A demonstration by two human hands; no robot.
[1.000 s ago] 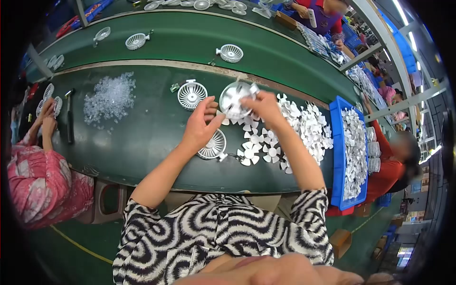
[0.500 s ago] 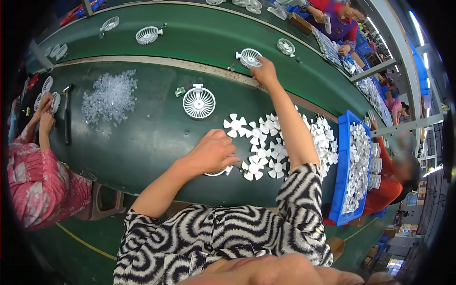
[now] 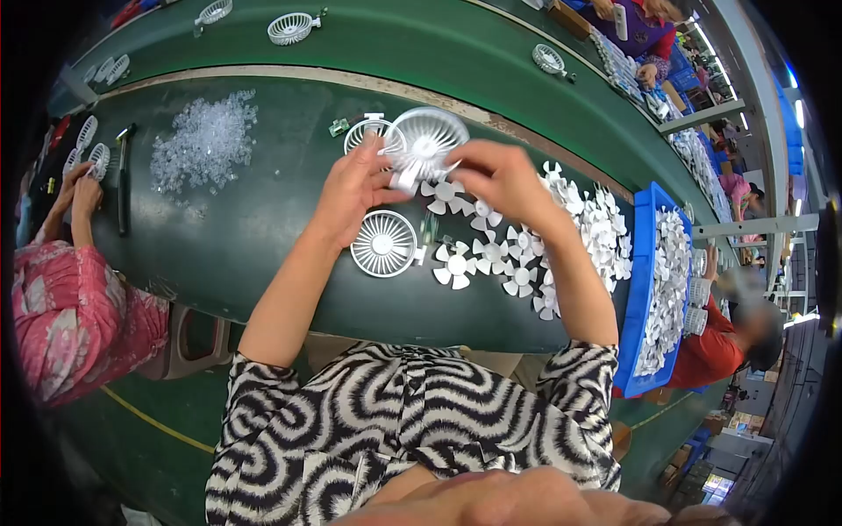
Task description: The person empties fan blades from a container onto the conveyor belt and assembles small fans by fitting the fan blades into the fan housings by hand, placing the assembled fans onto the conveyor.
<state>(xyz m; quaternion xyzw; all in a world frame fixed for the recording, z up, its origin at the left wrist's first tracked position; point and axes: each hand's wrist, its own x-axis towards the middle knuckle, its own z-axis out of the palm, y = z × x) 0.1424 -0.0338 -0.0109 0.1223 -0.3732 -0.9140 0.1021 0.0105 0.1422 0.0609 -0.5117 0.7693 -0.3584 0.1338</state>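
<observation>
Between my two hands is a white round fan housing (image 3: 427,140), slightly blurred and raised over the green table. My right hand (image 3: 504,180) grips its right edge with thumb and fingers. At its lower left is my left hand (image 3: 355,188), the fingers closed around the edge near the stem. Partly behind my left fingers lies a second housing (image 3: 368,131) with a small green circuit board (image 3: 339,127) beside it. Another housing (image 3: 383,244) rests just below my hands. Loose white fan blades (image 3: 456,265) lie to the right, beside my right forearm.
A blue tray (image 3: 645,289) of small white parts stands at the right edge. Clear small pieces (image 3: 203,140) are heaped at the left, near a hammer (image 3: 123,180). Co-workers sit at both sides. A green belt (image 3: 412,44) carrying housings runs behind the table.
My right hand has come back from the belt with a housing. My left hand has lifted from the lower housing and moved up to the one in my right hand.
</observation>
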